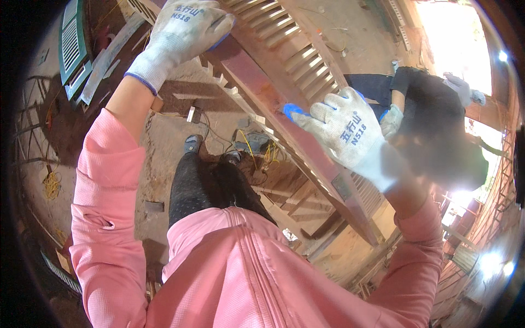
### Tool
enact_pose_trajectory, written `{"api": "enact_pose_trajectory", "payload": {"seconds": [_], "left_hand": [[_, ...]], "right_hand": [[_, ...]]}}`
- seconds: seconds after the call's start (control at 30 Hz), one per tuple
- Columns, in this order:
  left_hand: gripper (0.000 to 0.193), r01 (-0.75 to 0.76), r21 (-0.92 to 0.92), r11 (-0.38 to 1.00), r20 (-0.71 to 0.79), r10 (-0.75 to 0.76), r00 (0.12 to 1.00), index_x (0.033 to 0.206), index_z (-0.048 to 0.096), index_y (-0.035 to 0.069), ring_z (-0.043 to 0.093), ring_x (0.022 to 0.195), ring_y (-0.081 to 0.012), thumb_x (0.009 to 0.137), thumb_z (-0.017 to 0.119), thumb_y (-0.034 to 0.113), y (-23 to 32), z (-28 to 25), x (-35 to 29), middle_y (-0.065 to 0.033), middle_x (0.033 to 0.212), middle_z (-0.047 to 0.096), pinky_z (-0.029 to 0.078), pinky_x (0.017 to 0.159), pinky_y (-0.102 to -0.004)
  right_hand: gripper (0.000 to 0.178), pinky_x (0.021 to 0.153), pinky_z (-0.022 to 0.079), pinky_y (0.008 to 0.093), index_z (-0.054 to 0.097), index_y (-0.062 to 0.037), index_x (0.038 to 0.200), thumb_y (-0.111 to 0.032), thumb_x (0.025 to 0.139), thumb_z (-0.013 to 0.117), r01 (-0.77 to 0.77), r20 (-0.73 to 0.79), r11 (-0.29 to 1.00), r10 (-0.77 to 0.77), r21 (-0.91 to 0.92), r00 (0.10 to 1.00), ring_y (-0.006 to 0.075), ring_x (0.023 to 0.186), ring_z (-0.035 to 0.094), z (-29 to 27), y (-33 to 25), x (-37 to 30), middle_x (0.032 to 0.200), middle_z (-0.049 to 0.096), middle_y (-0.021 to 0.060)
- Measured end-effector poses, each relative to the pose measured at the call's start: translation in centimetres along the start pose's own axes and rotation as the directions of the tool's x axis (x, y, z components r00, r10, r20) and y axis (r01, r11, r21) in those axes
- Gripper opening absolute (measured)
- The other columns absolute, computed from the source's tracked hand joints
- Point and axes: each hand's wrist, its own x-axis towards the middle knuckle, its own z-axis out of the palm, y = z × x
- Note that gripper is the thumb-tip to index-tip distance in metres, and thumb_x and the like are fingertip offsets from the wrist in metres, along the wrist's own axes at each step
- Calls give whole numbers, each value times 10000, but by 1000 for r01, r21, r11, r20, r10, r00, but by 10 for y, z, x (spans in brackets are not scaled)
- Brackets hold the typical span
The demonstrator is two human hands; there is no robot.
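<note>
A long slatted wooden frame (254, 76), with a reddish-brown outer rail and pale slats, runs diagonally from the top middle down to the right. My left hand (188, 27), in a white knit glove with a blue palm, is closed at the rail's upper end; its fingertips are hidden. Farther down the rail, my right hand (347, 128) in a matching glove bends its fingers over the frame, the blue thumb stretched along the rail side. What lies under the right palm is out of sight.
A person in dark clothes (432, 120) bends close by at the right, one gloved hand (391, 121) near the frame. Green slatted panels (71, 46) lie at the far left. Cables and a yellow cord (270, 156) lie on the dirt floor by my feet, near loose boards (301, 199).
</note>
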Motion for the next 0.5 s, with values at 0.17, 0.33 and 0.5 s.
{"api": "enact_pose_trajectory", "payload": {"seconds": [0.17,0.33,0.5], "left_hand": [[259,-4,62,998,69,-1,998,783,734,131,644,912,-278,907,618,326,-4,3,-2,-55,831,703,463,911,-454],[324,21,79,997,129,-31,991,1013,755,111,635,1074,-292,991,552,363,-10,11,-7,-76,1045,730,447,1001,-450],[325,-7,94,996,101,-3,995,1022,757,105,639,1076,-292,990,558,360,-11,11,-9,-81,1049,732,445,1007,-447]], "right_hand": [[448,828,470,424,651,-240,1320,-156,884,590,-28,-44,993,33,111,998,244,883,636,-7,12,2,882,624,20],[400,808,481,419,677,-216,1287,-168,894,620,-102,-176,977,135,185,975,259,843,647,7,4,11,843,620,41],[404,840,472,407,647,-133,1318,-186,922,589,-56,-123,998,54,-15,991,216,891,637,10,-16,9,890,629,23]]}}
